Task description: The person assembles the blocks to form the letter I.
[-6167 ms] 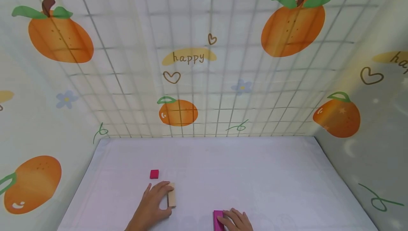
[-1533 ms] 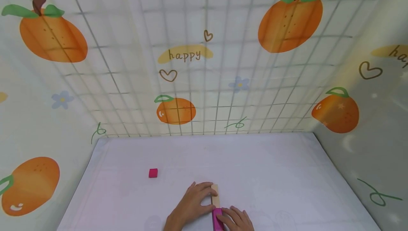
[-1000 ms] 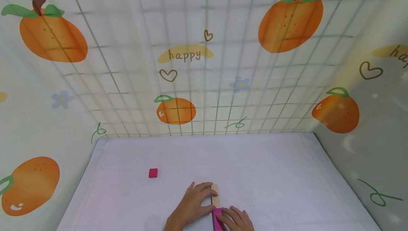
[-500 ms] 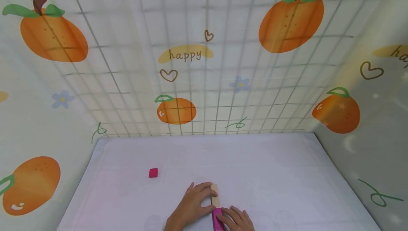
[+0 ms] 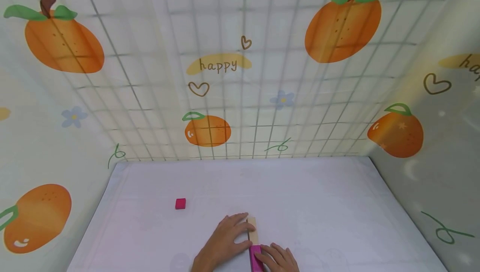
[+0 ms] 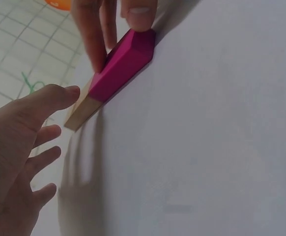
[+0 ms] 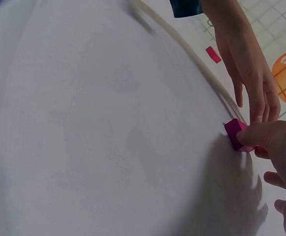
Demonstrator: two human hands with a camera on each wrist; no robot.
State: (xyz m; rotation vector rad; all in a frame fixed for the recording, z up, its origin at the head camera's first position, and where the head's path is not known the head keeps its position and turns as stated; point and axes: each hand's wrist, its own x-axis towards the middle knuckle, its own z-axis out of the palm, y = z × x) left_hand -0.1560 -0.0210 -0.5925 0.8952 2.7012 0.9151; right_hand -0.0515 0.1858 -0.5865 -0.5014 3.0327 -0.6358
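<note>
In the head view a plain wooden block [image 5: 253, 237] lies end to end with a magenta block [image 5: 256, 258] on the white table. My left hand [image 5: 225, 240] is at the left side of the wooden block. Its thumb tip is near the joint between the two blocks. The left wrist view shows this hand's fingers [image 6: 47, 160] spread and apart from the wood. My right hand [image 5: 279, 258] pinches the magenta block by its ends, with the thumb [image 7: 256, 135] at the near end. The magenta block's front part is cut off in the head view.
A small red block [image 5: 181, 203] sits farther back to the left on the white table [image 5: 322, 205]. Cloth walls [image 5: 240, 105] printed with oranges stand behind the table and along both sides.
My left hand has carried the wooden block rightward up to the end of the magenta block. In the last half second its fingers have loosened and the index finger has lifted slightly.
</note>
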